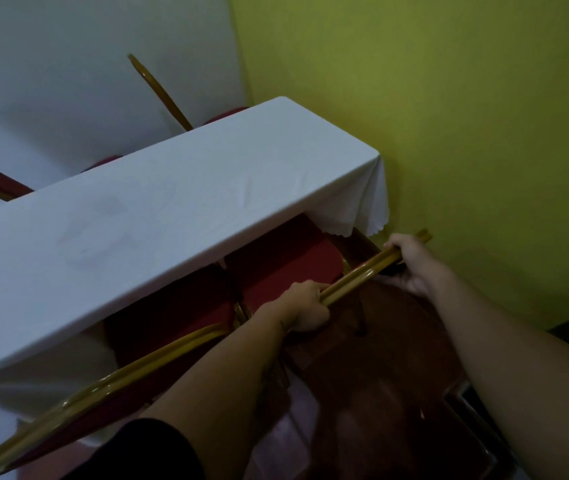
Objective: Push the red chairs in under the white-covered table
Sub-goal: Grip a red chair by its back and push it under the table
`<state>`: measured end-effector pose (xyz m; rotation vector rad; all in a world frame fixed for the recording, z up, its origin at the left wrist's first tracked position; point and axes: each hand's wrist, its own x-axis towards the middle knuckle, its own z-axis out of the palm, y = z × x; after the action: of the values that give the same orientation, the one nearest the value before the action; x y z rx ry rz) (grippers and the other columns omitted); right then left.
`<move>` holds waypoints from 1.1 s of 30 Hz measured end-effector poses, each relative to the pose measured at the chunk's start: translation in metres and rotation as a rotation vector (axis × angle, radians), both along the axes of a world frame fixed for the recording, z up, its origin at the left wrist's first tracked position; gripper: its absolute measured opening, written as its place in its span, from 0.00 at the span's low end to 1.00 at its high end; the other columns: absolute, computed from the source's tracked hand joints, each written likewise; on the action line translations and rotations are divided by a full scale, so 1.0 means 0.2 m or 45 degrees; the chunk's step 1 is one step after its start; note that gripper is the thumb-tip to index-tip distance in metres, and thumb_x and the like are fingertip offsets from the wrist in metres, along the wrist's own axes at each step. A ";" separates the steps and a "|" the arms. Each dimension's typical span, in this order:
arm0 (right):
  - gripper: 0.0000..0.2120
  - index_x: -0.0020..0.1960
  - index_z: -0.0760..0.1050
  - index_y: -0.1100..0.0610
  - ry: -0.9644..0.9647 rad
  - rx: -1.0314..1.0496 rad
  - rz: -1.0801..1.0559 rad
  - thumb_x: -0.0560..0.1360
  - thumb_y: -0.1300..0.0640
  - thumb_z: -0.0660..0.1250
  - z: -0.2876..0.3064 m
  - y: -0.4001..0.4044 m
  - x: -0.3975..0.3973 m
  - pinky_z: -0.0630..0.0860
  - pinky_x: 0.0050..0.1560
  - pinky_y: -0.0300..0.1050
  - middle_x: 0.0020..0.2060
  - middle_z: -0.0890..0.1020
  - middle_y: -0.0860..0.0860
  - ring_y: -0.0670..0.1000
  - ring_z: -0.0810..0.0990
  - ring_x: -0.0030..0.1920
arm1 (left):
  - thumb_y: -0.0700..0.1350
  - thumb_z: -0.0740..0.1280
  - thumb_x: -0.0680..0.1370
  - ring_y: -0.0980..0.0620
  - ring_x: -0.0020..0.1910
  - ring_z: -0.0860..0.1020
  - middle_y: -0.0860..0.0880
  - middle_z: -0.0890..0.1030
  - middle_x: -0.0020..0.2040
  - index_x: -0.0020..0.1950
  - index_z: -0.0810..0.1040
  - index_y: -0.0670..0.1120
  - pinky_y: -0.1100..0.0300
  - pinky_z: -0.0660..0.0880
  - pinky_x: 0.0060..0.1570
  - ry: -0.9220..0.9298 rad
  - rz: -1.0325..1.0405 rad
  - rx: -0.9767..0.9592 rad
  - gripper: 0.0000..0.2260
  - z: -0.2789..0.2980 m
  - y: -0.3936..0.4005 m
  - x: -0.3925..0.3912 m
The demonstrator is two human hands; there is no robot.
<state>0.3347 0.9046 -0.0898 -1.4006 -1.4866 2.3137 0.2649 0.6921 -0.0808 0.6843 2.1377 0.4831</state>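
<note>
Both hands (305, 304) (411, 263) clasped on red chair's gold backrest rail (355, 277)

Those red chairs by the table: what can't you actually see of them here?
- Head view: chair legs and front of the right seat, hidden under the white tablecloth.
- Left chair's backrest rail, cut off at the lower left edge.
- Far-side chairs, mostly behind the table.
- Left hand fingers, curled behind the right chair's rail.
</note>
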 end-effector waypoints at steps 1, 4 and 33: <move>0.05 0.44 0.68 0.60 0.007 0.003 0.001 0.76 0.59 0.62 0.00 0.00 -0.03 0.82 0.26 0.51 0.39 0.75 0.58 0.56 0.79 0.41 | 0.43 0.66 0.74 0.45 0.51 0.80 0.44 0.78 0.59 0.77 0.69 0.57 0.52 0.81 0.49 0.012 0.025 0.015 0.30 -0.01 0.00 -0.03; 0.05 0.47 0.68 0.60 0.011 0.018 0.007 0.75 0.59 0.63 0.00 0.01 -0.12 0.82 0.28 0.51 0.43 0.75 0.58 0.57 0.80 0.44 | 0.44 0.67 0.74 0.46 0.47 0.82 0.44 0.80 0.57 0.74 0.72 0.58 0.56 0.81 0.42 -0.010 0.126 0.081 0.28 -0.05 0.01 -0.09; 0.24 0.67 0.63 0.61 -0.296 0.549 -0.107 0.76 0.50 0.63 0.07 -0.02 -0.47 0.79 0.42 0.58 0.58 0.77 0.60 0.62 0.80 0.54 | 0.48 0.69 0.72 0.49 0.41 0.82 0.48 0.81 0.48 0.69 0.76 0.51 0.57 0.80 0.36 0.120 0.322 0.135 0.24 -0.09 0.08 -0.38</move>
<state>0.2411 0.9012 -0.0749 -1.5965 -1.8069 1.6867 0.1890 0.7076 -0.0997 0.5047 2.3140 0.7168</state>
